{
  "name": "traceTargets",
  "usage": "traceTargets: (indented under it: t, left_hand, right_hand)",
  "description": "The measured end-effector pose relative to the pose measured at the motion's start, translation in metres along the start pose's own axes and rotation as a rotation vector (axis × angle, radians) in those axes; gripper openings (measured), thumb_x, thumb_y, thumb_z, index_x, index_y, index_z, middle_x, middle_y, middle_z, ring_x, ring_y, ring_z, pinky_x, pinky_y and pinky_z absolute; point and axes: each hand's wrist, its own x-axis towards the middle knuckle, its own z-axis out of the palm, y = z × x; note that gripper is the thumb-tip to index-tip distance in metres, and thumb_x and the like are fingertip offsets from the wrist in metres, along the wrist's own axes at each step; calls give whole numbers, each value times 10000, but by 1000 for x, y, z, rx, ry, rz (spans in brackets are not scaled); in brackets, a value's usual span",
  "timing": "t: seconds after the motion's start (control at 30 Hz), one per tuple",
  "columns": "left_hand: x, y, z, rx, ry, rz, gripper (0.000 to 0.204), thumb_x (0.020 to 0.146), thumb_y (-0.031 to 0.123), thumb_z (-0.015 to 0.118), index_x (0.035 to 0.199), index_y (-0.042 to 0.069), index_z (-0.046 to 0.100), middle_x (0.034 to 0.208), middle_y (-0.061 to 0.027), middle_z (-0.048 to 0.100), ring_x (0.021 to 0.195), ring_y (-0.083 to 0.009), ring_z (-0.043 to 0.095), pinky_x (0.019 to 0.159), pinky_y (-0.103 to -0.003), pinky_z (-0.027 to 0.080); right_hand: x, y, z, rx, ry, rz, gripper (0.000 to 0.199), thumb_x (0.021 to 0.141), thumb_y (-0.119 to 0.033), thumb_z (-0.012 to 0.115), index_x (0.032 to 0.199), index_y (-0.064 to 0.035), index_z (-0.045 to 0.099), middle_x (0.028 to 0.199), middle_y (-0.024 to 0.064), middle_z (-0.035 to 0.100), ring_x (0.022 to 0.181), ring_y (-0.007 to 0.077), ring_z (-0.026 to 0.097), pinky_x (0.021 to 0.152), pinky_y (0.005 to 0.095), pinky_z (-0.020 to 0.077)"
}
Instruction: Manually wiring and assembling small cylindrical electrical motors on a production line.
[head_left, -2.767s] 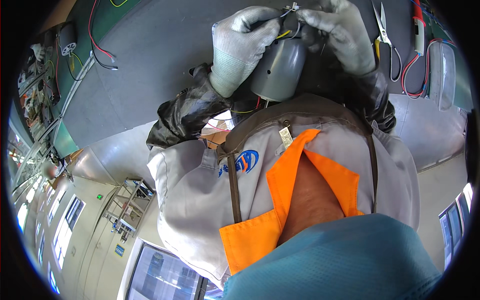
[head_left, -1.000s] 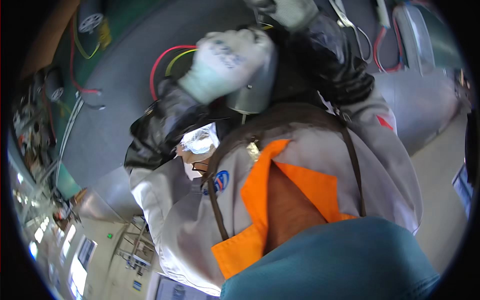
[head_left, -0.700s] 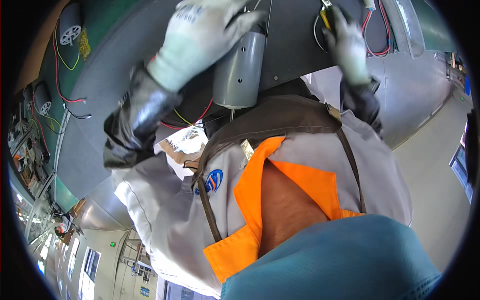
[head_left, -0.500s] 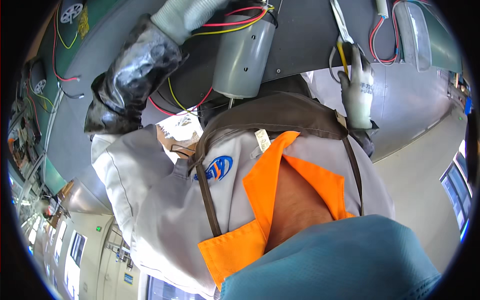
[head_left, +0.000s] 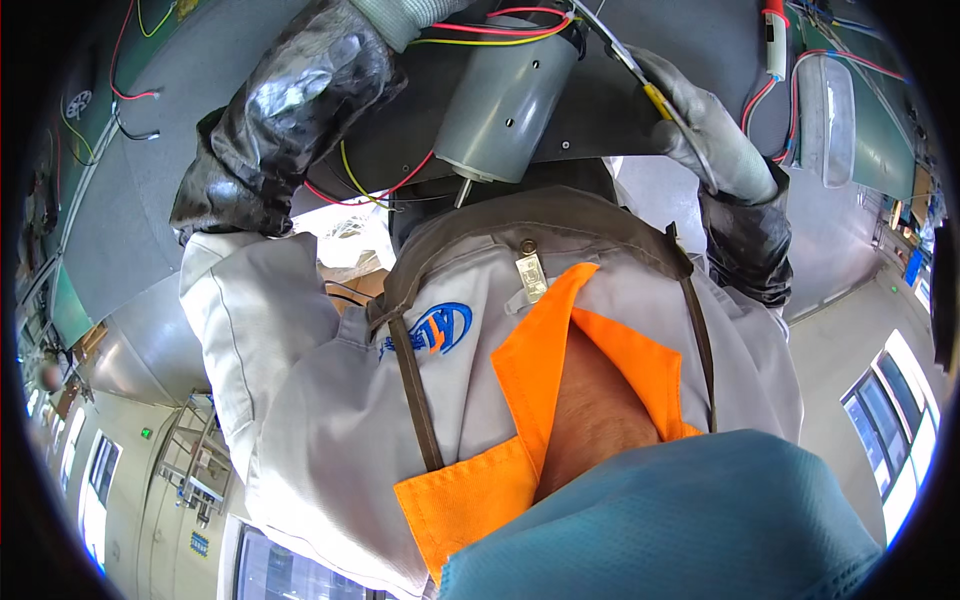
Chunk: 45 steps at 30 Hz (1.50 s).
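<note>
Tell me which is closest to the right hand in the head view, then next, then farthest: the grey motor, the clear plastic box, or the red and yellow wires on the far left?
From the right hand:
1. Clear plastic box, just to its right on the bench.
2. Grey motor, to its left, in the middle; nearly as close as the box.
3. Red and yellow wires, far left.

counter [head_left: 150,190]: grey top, green mat [head_left: 70,310] at left edge
floor [head_left: 850,330]: pale grey, smooth
windows [head_left: 890,420]: bright panes at right rim; more at lower left [head_left: 100,495]
shelving [head_left: 195,465]: metal frame rack, lower left
wall [head_left: 130,440]: pale, small green sign
light: daylight through windows, glare on panes
</note>
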Motion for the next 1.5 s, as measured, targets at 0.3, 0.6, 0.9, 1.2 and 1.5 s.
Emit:
traceTargets:
  t: [0.3, 0.6, 0.9, 1.2, 1.5]
  left_hand:
    - [-27, 26, -11, 611, 93, 267, 287, 993, 126, 585, 1213, -46, 651, 1083, -138, 724, 1025, -222, 682, 922, -364, 534]
    - [-190, 61, 50, 1746, 185, 150, 619, 843, 373, 803, 1325, 30, 622, 1099, -139, 698, 922, -342, 681, 810, -450, 553]
    - [-70, -75, 33, 1530, 593, 790, 592, 806, 283, 734, 1327, 30, 611, 1317, -253, 563, 1237, -444, 528, 1044, -545, 437]
    - [20, 78, -119, 456, 640, 189, 334, 1014, 209, 625, 1256, -22, 620, 1088, -142, 687, 815, -200, 682, 802, -328, 564]
    - [-174, -11, 31, 338, 684, 45, 431, 1018, 276, 610, 1325, -25, 588, 827, -29, 596, 638, -94, 547, 551, -216, 422]
  right_hand:
    - [-9, -39, 2, -11, 138, 251, 624, 913, -339, 789, 1437, -81, 570, 937, 75, 704, 900, 123, 643, 834, 289, 522]
    - [16, -11, -28, -191, 273, 453, 442, 986, -300, 723, 1307, -7, 647, 1013, 43, 727, 950, 100, 678, 826, 278, 542]
    - [105, -5, 29, 178, -84, 105, 424, 976, -321, 707, 1201, 36, 664, 1045, 65, 713, 829, 159, 689, 732, 295, 561]
    - [87, -7, -58, 1118, 332, 104, 425, 1023, -245, 625, 1347, 29, 610, 1180, 92, 692, 1012, 196, 673, 967, 332, 519]
    - [11, 36, -166, 325, 926, -213, 527, 1012, -243, 643, 1425, 53, 507, 1137, 117, 725, 995, 183, 691, 897, 321, 549]
